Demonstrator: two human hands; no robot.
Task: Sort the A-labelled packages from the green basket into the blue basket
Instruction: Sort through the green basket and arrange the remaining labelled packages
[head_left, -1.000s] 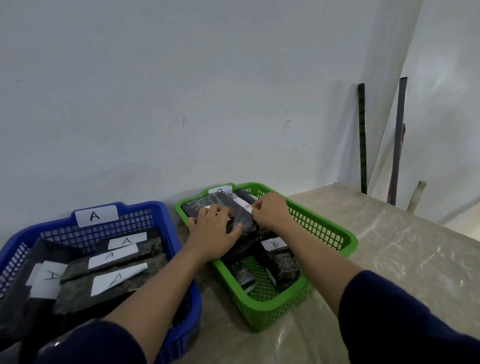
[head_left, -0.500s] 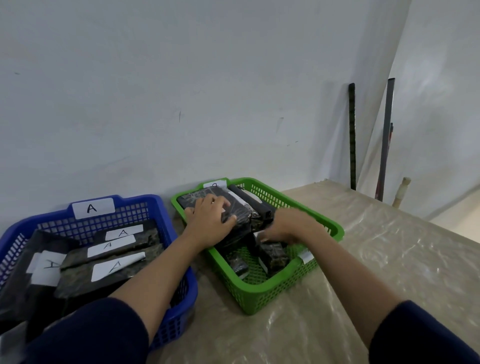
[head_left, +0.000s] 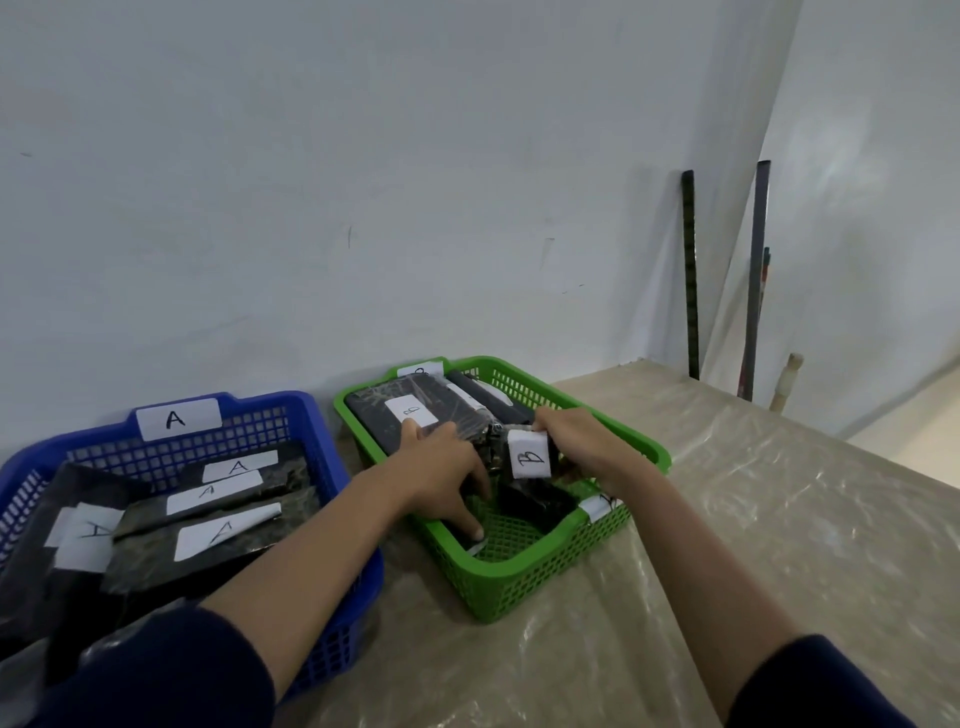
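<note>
The green basket (head_left: 524, 571) stands on the table, right of the blue basket (head_left: 291, 415) that carries an A tag. Several dark packages with A labels (head_left: 223, 532) lie in the blue basket. My right hand (head_left: 582, 441) holds a small dark package with a white B label (head_left: 527, 457), tilted up inside the green basket. My left hand (head_left: 447, 473) reaches down into the green basket, fingers spread, a fingertip touching a small package (head_left: 475, 545) at the bottom near the front-left wall. A larger B-labelled package (head_left: 415, 410) lies at the basket's back.
Another B-labelled package (head_left: 597, 506) leans on the green basket's right wall. The table (head_left: 753, 545) is covered with wrinkled clear plastic. Dark poles (head_left: 690, 275) and a wooden stick (head_left: 784, 382) lean in the far right corner. The white wall runs right behind both baskets.
My right hand has lifted the B-labelled package up from the basket floor. My left hand left the large rear package and reached down to the basket's front-left bottom.
</note>
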